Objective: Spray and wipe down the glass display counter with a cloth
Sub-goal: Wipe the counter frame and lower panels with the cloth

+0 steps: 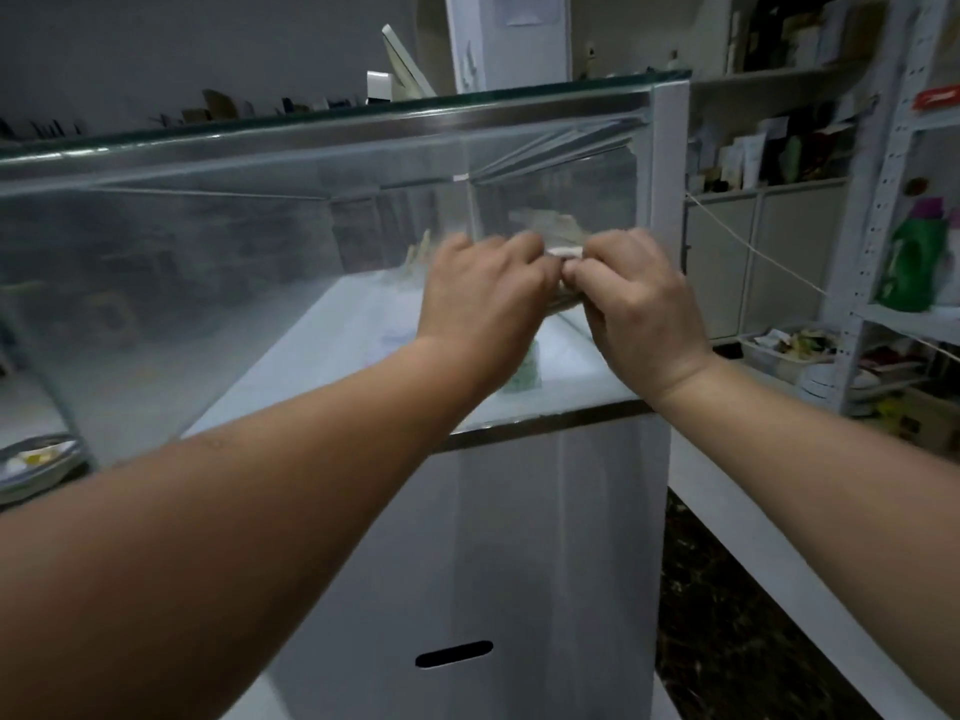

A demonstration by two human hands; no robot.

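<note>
Both hands, the left hand (pixel 483 293) and right hand (pixel 636 296), meet at the front pane of the glass display counter (pixel 208 262). Their curled fingers pinch a small pale cloth (pixel 563 251) between them, close against the glass. The pane looks hazy and streaked, so wiping seems barely begun, with most of the counter left. No spray bottle plainly shows.
</note>
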